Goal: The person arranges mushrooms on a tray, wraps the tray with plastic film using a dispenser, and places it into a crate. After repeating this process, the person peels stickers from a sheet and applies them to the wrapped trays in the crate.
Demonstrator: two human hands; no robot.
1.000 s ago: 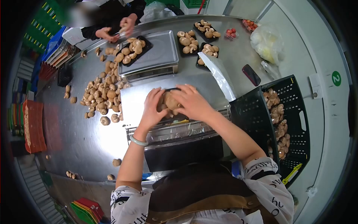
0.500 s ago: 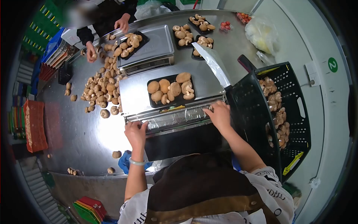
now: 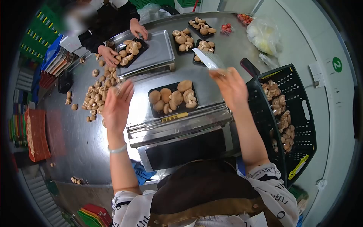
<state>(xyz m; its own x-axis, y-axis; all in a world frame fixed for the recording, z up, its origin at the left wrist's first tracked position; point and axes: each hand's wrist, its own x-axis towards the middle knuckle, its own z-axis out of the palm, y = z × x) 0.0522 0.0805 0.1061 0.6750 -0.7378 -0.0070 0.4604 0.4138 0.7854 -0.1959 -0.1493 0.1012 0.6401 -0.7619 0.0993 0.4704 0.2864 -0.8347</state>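
My left hand (image 3: 118, 106) is raised at the left of the wrapping machine (image 3: 181, 126), its fingers pinched together. My right hand (image 3: 231, 87), blurred by motion, is up at the right with fingers closed. A faint, see-through sheet of cling film (image 3: 153, 76) seems stretched between them; most of it is hard to see. Below it, a black tray (image 3: 156, 112) of brown mushrooms (image 3: 176, 97) lies on the machine's metal top. A white, shiny packet or sheet (image 3: 206, 58) stands just beyond my right hand.
Opposite, a co-worker's hands (image 3: 108, 56) touch a mushroom tray on a scale (image 3: 162, 51). Loose mushrooms (image 3: 94, 94) are heaped at left. Filled trays (image 3: 184, 40) stand at the back. A dark crate (image 3: 298, 113) with bagged mushrooms is close on my right.
Both my hands have risen from the machine's front roll and moved forward, to either side of the tray. The co-worker's hands have come onto the tray on the scale.
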